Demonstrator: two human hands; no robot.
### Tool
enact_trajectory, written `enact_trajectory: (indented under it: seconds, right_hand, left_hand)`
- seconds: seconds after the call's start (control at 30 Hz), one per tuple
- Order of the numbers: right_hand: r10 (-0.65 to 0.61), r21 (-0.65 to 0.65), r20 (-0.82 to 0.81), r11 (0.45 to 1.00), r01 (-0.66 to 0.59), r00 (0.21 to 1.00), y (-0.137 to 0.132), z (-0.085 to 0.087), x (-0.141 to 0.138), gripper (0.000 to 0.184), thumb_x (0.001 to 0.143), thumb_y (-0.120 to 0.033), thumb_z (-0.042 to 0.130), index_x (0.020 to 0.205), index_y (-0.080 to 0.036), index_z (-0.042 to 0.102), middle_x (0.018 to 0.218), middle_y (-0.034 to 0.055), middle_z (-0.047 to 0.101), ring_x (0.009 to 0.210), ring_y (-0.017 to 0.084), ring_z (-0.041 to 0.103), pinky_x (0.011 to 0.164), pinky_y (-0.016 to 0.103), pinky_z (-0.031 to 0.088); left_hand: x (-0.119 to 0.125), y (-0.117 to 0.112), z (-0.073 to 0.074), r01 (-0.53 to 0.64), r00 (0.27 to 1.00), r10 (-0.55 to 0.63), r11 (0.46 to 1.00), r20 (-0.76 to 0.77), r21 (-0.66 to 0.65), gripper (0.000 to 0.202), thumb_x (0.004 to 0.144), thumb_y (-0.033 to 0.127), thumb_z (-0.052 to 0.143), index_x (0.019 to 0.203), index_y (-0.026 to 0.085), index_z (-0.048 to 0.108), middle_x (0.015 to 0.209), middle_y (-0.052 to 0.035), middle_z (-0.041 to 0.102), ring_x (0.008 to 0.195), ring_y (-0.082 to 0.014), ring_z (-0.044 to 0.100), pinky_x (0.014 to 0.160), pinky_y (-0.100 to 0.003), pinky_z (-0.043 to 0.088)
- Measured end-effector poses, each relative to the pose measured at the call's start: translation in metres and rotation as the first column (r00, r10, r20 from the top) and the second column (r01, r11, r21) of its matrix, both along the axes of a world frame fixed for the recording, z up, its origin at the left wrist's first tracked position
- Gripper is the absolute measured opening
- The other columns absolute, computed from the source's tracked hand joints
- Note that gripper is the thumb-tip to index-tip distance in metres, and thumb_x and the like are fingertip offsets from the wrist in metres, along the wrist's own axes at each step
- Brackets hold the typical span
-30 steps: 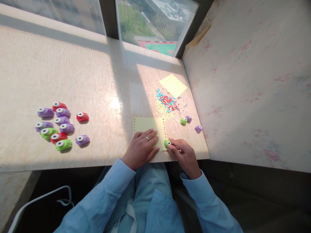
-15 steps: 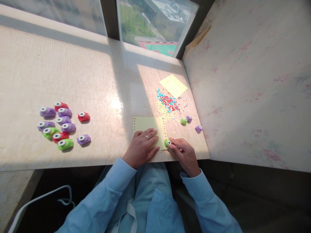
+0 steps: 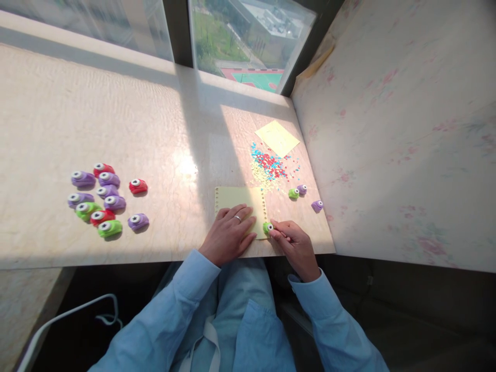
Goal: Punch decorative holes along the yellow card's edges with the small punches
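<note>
A pale green sheet of paper [image 3: 236,196] with a row of punched holes along its right edge lies near the front of the marble counter. My left hand [image 3: 229,235] rests flat on it, fingers stretched out, a ring on one finger. My right hand [image 3: 294,245] is closed around a small green craft punch [image 3: 267,227] sitting at the sheet's lower right corner.
Several purple, red and green punches [image 3: 101,199] are grouped at the left. A green punch [image 3: 293,194] and two purple ones [image 3: 316,205] sit right of the sheet, behind them a pile of coloured confetti [image 3: 269,166] and a yellow sheet [image 3: 277,138]. A wall rises at the right.
Both hands stay in place; only the camera has shifted slightly, moving the scene a little to the right.
</note>
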State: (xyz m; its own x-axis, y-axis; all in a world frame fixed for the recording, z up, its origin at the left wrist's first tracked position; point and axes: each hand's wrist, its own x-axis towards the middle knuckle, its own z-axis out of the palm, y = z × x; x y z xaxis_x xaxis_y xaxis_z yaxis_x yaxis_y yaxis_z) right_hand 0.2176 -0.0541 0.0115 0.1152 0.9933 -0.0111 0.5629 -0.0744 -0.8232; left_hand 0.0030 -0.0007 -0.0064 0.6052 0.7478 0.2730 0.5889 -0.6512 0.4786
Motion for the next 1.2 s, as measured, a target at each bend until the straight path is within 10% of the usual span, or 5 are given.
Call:
enact_trajectory:
  seconds: [0.63,1.2]
  right_hand:
    - [-0.087,0.001,-0.094,0.996,0.087,0.992,-0.001,-0.001,0.002,0.052,0.082,-0.049,0.075,0.125,-0.021,0.066,0.084,0.0014,0.066,0.065,0.014,0.057,0.061,0.030,0.052]
    - [-0.137,-0.390,-0.260,0.921,0.026,0.956,0.043,0.025,0.003,0.051,0.052,-0.048,0.088,0.077,-0.020,0.053,0.054,-0.0083,0.052,0.041,0.007,0.043,0.040,0.020,0.030]
  left_hand:
    - [0.000,0.000,-0.001,-0.012,1.000,0.012,1.000,-0.005,0.014,0.029,0.097,0.037,0.054,0.120,0.024,0.066,0.138,-0.0098,0.064,0.132,-0.0293,0.053,0.098,-0.047,0.042]
    - [0.002,0.001,0.000,-0.013,1.000,0.013,1.000,-0.015,0.001,0.031,0.095,0.037,0.057,0.119,0.020,0.065,0.138,-0.0115,0.064,0.132,-0.0298,0.053,0.099,-0.049,0.042]
